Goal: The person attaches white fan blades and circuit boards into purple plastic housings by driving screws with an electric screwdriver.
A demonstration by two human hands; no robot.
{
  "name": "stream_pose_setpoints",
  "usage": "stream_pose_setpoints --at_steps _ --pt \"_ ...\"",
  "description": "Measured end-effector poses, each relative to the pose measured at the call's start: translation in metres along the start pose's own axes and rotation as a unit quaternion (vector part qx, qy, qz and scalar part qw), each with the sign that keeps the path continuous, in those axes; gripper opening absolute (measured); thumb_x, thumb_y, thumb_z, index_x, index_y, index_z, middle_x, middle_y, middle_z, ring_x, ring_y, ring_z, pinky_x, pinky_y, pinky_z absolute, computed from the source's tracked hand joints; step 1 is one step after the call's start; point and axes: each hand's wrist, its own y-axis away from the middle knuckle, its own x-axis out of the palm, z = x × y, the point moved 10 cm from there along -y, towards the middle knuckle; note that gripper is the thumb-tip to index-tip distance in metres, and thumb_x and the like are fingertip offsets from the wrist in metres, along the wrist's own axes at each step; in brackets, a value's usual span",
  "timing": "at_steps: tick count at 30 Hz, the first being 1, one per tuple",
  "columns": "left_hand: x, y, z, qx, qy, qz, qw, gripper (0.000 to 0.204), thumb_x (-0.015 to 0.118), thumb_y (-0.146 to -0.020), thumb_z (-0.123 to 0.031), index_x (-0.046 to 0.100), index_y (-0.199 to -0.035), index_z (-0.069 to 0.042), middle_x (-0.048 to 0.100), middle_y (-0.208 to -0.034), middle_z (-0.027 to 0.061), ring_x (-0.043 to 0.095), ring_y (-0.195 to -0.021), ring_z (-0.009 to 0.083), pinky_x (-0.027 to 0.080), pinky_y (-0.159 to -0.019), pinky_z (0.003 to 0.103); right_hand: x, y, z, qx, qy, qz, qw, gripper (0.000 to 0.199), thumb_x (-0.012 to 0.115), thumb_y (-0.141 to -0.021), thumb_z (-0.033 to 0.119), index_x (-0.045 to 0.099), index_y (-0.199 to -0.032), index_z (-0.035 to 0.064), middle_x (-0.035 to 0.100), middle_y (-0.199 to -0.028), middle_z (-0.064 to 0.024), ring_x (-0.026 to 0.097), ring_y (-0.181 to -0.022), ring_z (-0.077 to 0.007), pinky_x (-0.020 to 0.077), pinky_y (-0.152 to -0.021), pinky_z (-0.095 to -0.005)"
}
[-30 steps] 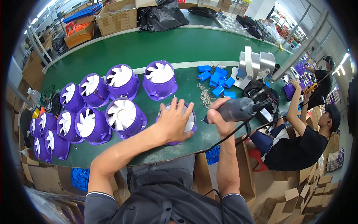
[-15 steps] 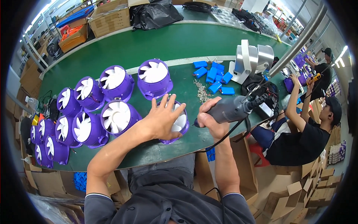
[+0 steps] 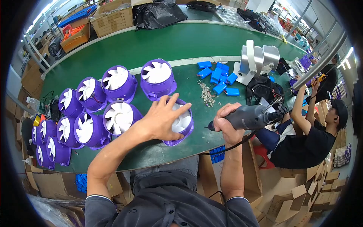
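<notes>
My left hand (image 3: 163,118) spans the top of a purple fan housing with white blades (image 3: 182,123), its thumb on the near rim and its fingers on the far rim. In my right hand (image 3: 228,122) is a dark grey electric screwdriver (image 3: 247,118) with a cable. The tool lies nearly level, and its tip points left toward the held fan, apart from it. Close behind the held fan is another purple fan (image 3: 156,73), and to its left stands one more fan (image 3: 118,117). A pile of small screws (image 3: 206,94) is spread on the table beyond the screwdriver.
Several more purple fans (image 3: 62,130) crowd the left of the green table (image 3: 124,155). Blue battery packs (image 3: 216,75) lie beyond the screws, near a silver metal device (image 3: 251,60). A metal pole (image 3: 321,60) slants at right. A co-worker (image 3: 302,142) sits at right.
The screwdriver in my right hand has moved right, away from the held fan. My left hand's fingers have bent more around the fan's rim, and the fan has shifted slightly right.
</notes>
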Motion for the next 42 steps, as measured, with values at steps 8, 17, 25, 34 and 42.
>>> stream_pose_setpoints --at_steps 8,17,25,34,42 --pt "0.013 0.027 -0.004 -0.029 -0.081 -0.046 0.995 0.107 0.076 -0.055 -0.053 0.023 -0.140 -0.014 0.015 -0.141 0.0286 0.011 -0.131 0.0493 0.019 -0.094 0.070 -0.004 0.004 -0.002 0.014 0.020 -0.010 1.000 0.026 0.063 -0.069 -0.006 0.047 -0.088 0.0033 0.052 -0.073 -0.0092 0.052 -0.055 -0.0134 0.0432 -0.048 -0.0240" --pt "-0.038 -0.007 0.103 -0.226 -0.017 -0.114 0.967 0.097 0.069 -0.068 -0.051 0.019 -0.141 -0.011 0.019 -0.138 0.0332 0.020 -0.130 0.0466 0.026 -0.103 0.054 -0.004 0.005 0.003 0.008 0.019 -0.015 1.000 0.024 0.061 -0.071 -0.005 0.047 -0.088 0.0035 0.052 -0.071 -0.0093 0.049 -0.053 -0.0125 0.0425 -0.048 -0.0240" --pt "-0.025 -0.033 0.137 -0.264 -0.110 -0.079 0.955 0.108 0.068 -0.061 -0.063 0.017 -0.142 -0.012 0.013 -0.140 0.0329 0.014 -0.129 0.0510 0.020 -0.098 0.066 0.020 0.027 -0.008 0.059 -0.010 0.030 0.998 0.026 0.065 -0.068 -0.004 0.048 -0.088 0.0030 0.053 -0.074 -0.0104 0.053 -0.057 -0.0150 0.0446 -0.049 -0.0259" --pt "-0.041 0.079 0.012 -0.073 0.009 -0.237 0.969 0.076 0.072 -0.069 -0.033 0.037 -0.129 -0.002 0.038 -0.126 0.0274 0.042 -0.114 0.0420 0.035 -0.096 0.047 0.021 0.029 0.005 0.052 -0.020 0.034 0.998 0.027 0.064 -0.067 -0.004 0.049 -0.088 0.0030 0.052 -0.075 -0.0106 0.053 -0.061 -0.0158 0.0443 -0.052 -0.0249" --pt "-0.029 -0.026 0.145 -0.315 -0.013 -0.049 0.948 0.122 0.073 -0.053 -0.064 0.008 -0.143 -0.013 0.007 -0.141 0.0341 0.009 -0.131 0.0499 0.021 -0.094 0.070 0.039 0.035 -0.011 0.104 -0.116 0.201 0.967 0.060 0.078 -0.067 0.034 0.049 -0.106 -0.0007 0.057 -0.087 -0.0174 0.058 -0.076 -0.0236 0.0478 -0.069 -0.0349"
